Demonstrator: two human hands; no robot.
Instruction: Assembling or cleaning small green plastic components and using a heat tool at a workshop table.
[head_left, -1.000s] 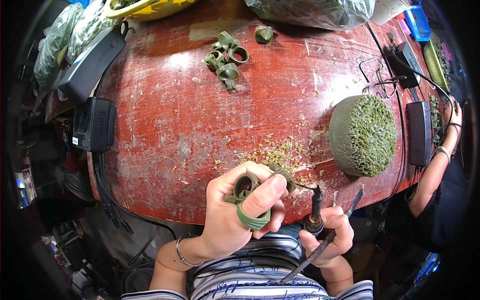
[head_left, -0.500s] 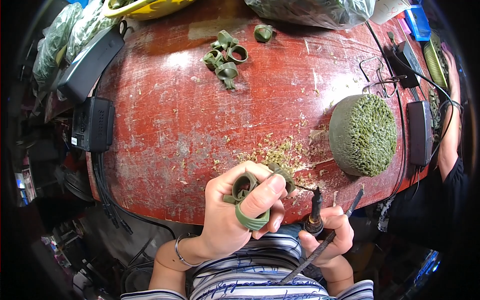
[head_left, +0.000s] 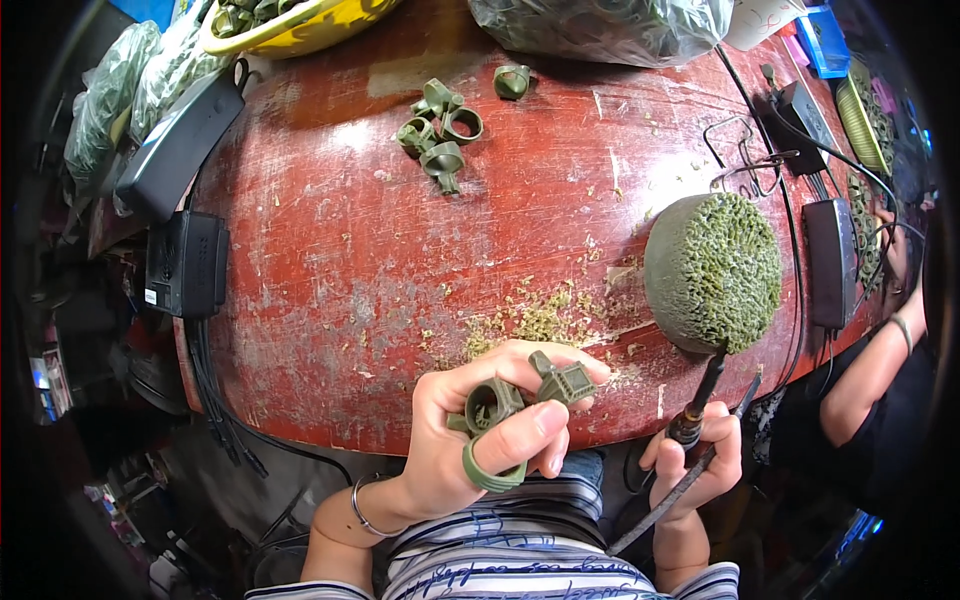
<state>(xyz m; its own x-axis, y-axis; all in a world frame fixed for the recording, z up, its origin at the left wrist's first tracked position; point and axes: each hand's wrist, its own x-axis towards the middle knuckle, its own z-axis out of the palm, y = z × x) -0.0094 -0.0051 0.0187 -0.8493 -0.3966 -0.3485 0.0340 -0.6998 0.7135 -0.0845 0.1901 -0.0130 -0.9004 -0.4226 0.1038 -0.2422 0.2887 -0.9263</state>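
Observation:
My left hand (head_left: 450, 420) is closed around several green wax rings. One wax ring (head_left: 567, 384) with a square, patterned top faces up by the thumb and fingertips, another (head_left: 490, 402) sits deeper in the grip, and a green band (head_left: 492, 474) curves around the thumb. My right hand (head_left: 700, 465) grips a black wax pen (head_left: 706, 388) with a thin tip, plus a slim dark rod-like tool (head_left: 672, 500) slanting down toward my shirt. The pen's tip meets the lower edge of a round green block (head_left: 665, 270) with a rough, crumbly face.
Several wax rings (head_left: 440, 160) lie on the red table (head_left: 320, 260), which has green shavings (head_left: 540, 315) on it. Black boxes with cables stand left (head_left: 188, 265) and right (head_left: 830, 262). A yellow basin (head_left: 300, 30) and plastic bag (head_left: 610, 25) stand behind. Another person's arm (head_left: 870, 385) is at right.
My right hand has moved right, taking the pen from the held ring to the green block. The ring in my left fingers has turned, showing its square top. The other person's arm has shifted nearer.

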